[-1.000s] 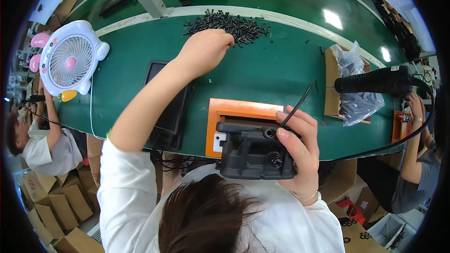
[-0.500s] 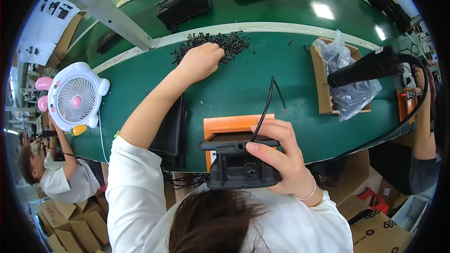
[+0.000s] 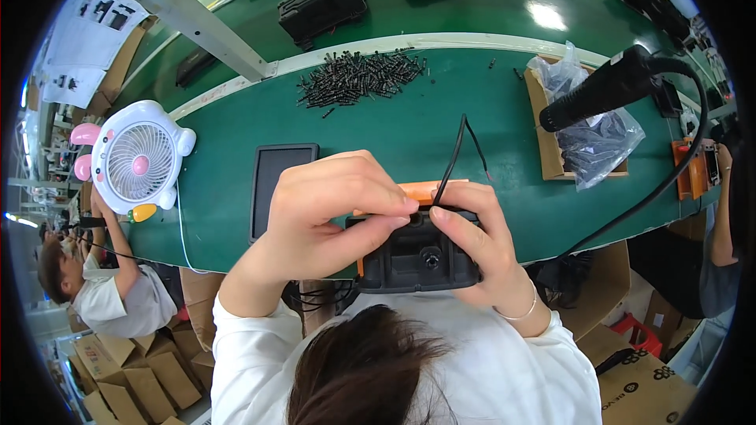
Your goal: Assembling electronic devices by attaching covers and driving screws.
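My right hand (image 3: 488, 248) grips a black plastic housing (image 3: 417, 264) by its right side, with thumb and fingertips beside the base of a short black cable (image 3: 455, 159). The cable rises from the housing and bends over to a bare end. My left hand (image 3: 335, 208) is closed in a pinch at the housing's upper edge, by the cable base; whatever sits between its fingertips is too small and covered to make out. Behind the housing, partly hidden, is an orange block (image 3: 417, 191). Farther off lies a heap of small black ribbed pieces (image 3: 358, 80).
A flat black tray (image 3: 264, 189) lies left of my hands, a white fan (image 3: 138, 157) beyond it. On the right, a black cylindrical tool (image 3: 591, 93) with a hose hangs over a cardboard box (image 3: 551, 149) holding a plastic bag. Co-workers are at both sides.
My left hand has come back from the heap of small black pieces to the housing, where it now pinches beside my right hand. The right hand still holds the housing.
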Motion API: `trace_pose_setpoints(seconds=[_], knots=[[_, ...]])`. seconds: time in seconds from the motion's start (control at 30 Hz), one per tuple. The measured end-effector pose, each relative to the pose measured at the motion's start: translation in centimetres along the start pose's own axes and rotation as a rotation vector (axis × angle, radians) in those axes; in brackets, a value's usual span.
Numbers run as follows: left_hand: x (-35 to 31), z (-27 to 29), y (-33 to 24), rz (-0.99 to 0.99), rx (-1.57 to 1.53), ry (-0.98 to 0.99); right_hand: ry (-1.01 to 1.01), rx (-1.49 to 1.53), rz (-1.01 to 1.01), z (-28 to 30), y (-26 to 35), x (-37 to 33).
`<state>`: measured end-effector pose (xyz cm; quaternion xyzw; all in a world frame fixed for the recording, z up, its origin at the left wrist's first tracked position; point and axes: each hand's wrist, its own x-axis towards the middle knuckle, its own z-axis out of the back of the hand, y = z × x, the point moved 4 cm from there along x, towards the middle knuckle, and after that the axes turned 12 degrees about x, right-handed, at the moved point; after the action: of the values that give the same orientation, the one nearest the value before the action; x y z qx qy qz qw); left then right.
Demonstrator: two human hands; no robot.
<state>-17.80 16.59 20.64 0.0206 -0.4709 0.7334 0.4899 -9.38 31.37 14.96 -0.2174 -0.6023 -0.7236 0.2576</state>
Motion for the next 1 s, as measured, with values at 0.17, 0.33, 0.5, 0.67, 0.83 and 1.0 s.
trace_pose_setpoints(seconds=[0.17,0.33,0.5,0.67,0.83,1.0], knots=[[0.2,-0.9,-1.4,-0.167,0.23,-0.069,0.004,-0.057,0.005,0.0,0.1,-0.8],[-1.1,-1.3,-1.7,-0.011,0.284,-0.022,-0.029,0.178,0.002,2.3,0.3,-2.1],[-2.3,-2.1,-0.8,-0.004,0.18,-0.08,-0.81,-0.458,-0.023,9.3,-1.6,-2.1],[-2.1,-2.6,0.3,0.021,-0.035,-0.068,-0.81,-0.087,-0.159,13.8,-6.0,1.1],[-2.8,-3.6,1.8,0.389,-0.438,-0.02,-0.723,0.251,0.345,12.5,-1.2,4.4],[-3.3,-3.6,2.0,0.467,-0.411,0.009,-0.239,0.714,0.299,9.1,6.2,9.4]])
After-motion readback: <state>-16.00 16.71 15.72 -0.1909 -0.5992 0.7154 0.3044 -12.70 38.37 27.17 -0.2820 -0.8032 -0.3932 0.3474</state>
